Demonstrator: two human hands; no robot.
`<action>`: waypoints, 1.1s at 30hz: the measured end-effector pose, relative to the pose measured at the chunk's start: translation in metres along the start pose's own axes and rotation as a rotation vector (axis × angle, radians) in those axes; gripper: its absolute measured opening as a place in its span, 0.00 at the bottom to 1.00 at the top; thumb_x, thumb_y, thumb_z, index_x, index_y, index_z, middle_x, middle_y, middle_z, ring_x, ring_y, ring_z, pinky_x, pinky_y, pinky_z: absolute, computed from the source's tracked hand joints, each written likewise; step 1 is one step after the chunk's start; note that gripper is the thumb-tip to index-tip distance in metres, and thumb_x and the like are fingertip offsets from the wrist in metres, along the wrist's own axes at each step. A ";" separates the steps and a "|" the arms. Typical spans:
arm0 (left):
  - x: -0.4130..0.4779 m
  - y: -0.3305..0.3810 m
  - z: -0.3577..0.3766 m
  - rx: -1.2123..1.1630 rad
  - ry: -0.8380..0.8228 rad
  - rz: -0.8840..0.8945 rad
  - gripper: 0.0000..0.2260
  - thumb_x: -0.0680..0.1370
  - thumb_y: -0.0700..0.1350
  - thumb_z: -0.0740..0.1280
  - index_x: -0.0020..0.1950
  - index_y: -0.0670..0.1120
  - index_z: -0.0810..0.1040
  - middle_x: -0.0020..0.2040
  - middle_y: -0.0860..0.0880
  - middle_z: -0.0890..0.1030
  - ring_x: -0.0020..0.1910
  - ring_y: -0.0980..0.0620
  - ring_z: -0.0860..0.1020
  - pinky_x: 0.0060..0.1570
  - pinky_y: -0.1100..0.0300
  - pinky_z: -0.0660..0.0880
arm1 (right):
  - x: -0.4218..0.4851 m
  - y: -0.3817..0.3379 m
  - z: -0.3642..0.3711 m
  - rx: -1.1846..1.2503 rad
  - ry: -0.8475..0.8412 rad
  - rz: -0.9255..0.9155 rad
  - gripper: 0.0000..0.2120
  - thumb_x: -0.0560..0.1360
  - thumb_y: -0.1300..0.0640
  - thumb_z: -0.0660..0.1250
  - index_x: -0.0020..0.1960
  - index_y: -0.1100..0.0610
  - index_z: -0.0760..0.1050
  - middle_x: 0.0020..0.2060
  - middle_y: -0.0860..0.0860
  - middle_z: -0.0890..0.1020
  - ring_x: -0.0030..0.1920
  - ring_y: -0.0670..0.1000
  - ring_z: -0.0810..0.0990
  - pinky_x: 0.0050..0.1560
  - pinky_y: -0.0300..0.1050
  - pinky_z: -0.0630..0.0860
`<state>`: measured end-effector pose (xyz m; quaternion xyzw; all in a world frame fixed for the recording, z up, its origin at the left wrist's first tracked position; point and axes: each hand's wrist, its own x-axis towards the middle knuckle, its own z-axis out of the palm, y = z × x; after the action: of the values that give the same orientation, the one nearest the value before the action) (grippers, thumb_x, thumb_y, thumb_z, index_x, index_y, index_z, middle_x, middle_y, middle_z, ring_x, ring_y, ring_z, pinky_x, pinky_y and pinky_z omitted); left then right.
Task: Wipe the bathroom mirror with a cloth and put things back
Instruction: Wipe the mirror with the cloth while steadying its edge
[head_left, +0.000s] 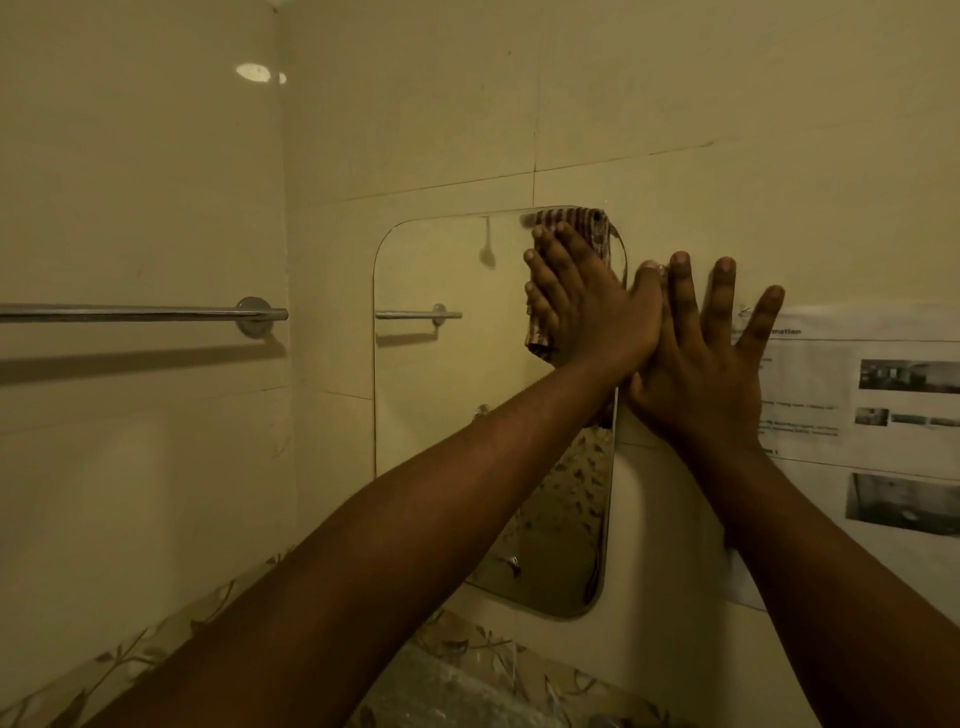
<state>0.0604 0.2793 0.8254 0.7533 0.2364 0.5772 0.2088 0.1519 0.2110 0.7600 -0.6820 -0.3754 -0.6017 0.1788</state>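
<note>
I've got the left hand flat on the striped cloth, palm pressing it against the mirror at the top right corner, fingers together, no pinch. Right hand is open, fingers spread, flat on the tiled wall just beside the mirror's right edge, holding nothing. Printed sheet on the wall right of it; towel bar far left

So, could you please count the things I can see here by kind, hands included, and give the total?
Hands: 2, left and right
Striped cloth: 1
Mirror: 1
Towel bar: 1
Printed paper sheet: 1
Total: 6
</note>
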 end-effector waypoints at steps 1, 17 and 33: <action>-0.001 0.003 0.000 0.012 -0.017 -0.007 0.45 0.82 0.65 0.56 0.83 0.47 0.28 0.81 0.49 0.23 0.79 0.49 0.21 0.76 0.48 0.22 | 0.000 0.000 0.000 0.005 -0.006 0.000 0.45 0.83 0.31 0.48 0.90 0.58 0.43 0.89 0.58 0.42 0.88 0.67 0.40 0.80 0.79 0.38; 0.026 -0.052 -0.040 0.041 0.003 -0.023 0.41 0.83 0.65 0.53 0.85 0.49 0.32 0.84 0.49 0.29 0.82 0.48 0.27 0.80 0.47 0.28 | 0.000 0.001 0.001 0.040 -0.008 0.014 0.46 0.84 0.29 0.47 0.90 0.57 0.41 0.89 0.56 0.41 0.88 0.67 0.41 0.80 0.80 0.40; 0.078 -0.184 -0.123 0.082 0.001 -0.095 0.39 0.86 0.63 0.54 0.85 0.49 0.34 0.85 0.49 0.32 0.84 0.48 0.32 0.82 0.46 0.32 | 0.000 0.002 0.005 0.026 -0.002 0.019 0.46 0.84 0.28 0.46 0.90 0.56 0.40 0.89 0.56 0.40 0.88 0.67 0.41 0.80 0.81 0.42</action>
<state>-0.0624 0.4780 0.8077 0.7487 0.2953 0.5570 0.2049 0.1568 0.2128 0.7600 -0.6840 -0.3767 -0.5942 0.1930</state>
